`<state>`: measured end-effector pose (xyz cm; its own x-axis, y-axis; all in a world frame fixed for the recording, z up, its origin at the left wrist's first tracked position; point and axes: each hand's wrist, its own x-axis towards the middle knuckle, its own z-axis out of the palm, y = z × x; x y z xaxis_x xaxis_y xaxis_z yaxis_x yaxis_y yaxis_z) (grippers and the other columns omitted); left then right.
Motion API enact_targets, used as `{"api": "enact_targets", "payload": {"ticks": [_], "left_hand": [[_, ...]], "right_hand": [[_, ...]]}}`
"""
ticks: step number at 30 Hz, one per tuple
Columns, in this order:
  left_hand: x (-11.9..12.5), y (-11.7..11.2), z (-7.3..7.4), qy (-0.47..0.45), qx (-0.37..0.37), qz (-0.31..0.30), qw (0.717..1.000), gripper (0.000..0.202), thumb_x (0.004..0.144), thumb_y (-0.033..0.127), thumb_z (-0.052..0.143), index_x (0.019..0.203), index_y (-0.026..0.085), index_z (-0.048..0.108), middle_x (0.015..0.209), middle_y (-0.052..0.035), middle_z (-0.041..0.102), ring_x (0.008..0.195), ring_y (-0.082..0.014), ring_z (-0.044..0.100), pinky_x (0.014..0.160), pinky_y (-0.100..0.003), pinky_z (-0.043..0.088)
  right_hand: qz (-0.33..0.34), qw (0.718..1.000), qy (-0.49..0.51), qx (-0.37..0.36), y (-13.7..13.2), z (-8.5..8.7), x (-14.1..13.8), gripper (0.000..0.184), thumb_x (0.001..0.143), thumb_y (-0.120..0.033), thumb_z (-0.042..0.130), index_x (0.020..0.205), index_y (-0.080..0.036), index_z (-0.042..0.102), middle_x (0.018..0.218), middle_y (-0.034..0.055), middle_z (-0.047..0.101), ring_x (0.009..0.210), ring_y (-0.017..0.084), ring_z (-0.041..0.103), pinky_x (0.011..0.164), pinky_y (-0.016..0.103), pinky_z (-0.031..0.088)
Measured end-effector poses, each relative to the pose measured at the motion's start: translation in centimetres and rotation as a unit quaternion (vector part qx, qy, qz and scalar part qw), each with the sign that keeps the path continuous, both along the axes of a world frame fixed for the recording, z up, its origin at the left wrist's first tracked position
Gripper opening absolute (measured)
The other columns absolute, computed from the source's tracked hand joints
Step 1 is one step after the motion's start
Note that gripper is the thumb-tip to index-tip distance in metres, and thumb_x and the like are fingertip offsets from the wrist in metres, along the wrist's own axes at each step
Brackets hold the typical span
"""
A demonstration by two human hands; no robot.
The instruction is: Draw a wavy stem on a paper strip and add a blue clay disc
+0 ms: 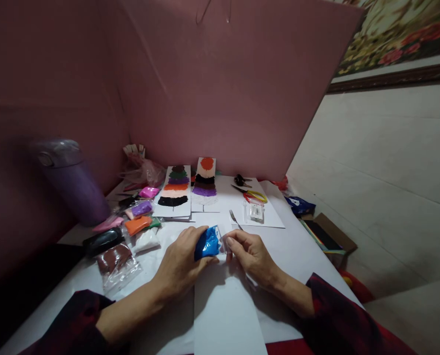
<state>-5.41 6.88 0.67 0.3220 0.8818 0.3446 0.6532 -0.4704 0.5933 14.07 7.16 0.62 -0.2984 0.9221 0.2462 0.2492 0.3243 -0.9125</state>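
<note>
My left hand (181,261) is closed around a small blue packet of clay (207,242), holding it just above a white paper strip (225,310) on the table. My right hand (249,251) pinches the packet's clear right edge between thumb and fingers. Both hands meet at the packet in the middle of the table. Dark red sleeves cover both forearms.
Several coloured clay packets (138,224) lie at the left beside a purple flask (74,180). Two cards with colour smears (175,190) lean behind, with a fork (235,219), scissors (255,195) and a clear box (256,212). A cardboard box (327,234) sits at the right edge; pink boards wall the back.
</note>
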Motion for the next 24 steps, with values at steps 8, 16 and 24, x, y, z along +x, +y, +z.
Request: {"api": "enact_targets", "payload": {"ticks": [8,16,24], "left_hand": [[0.06,-0.03,-0.01,-0.011,0.005,-0.005,1.0,0.043,0.078,0.025,0.065,0.117,0.018,0.052,0.109,-0.011,0.062,0.1,-0.027,0.057,0.087,-0.044,0.048],[0.06,0.07,-0.02,-0.028,-0.001,-0.004,1.0,0.044,0.076,0.024,0.067,0.117,0.019,0.052,0.109,-0.0102,0.063,0.099,-0.0266,0.057,0.087,-0.045,0.048],[0.08,-0.11,0.21,-0.02,-0.006,0.004,1.0,0.042,0.075,0.025,0.067,0.115,0.018,0.055,0.106,-0.0101,0.064,0.098,-0.0268,0.057,0.085,-0.043,0.048]], "right_hand": [[0.015,0.995,0.085,-0.059,0.1,0.37,-0.29,0.027,0.088,-0.039,0.054,0.075,-0.016,0.061,0.06,-0.0005,0.059,0.05,0.01,0.054,0.046,0.021,0.041],[0.026,0.984,0.119,-0.127,0.25,0.15,-0.44,0.032,0.085,-0.045,0.057,0.077,-0.014,0.061,0.051,-0.0023,0.058,0.034,0.005,0.04,0.034,0.018,0.03],[0.02,0.993,0.083,-0.084,0.23,0.16,-0.27,0.028,0.085,-0.041,0.058,0.077,-0.015,0.063,0.057,-0.0003,0.059,0.047,0.01,0.052,0.043,0.021,0.038]]}}
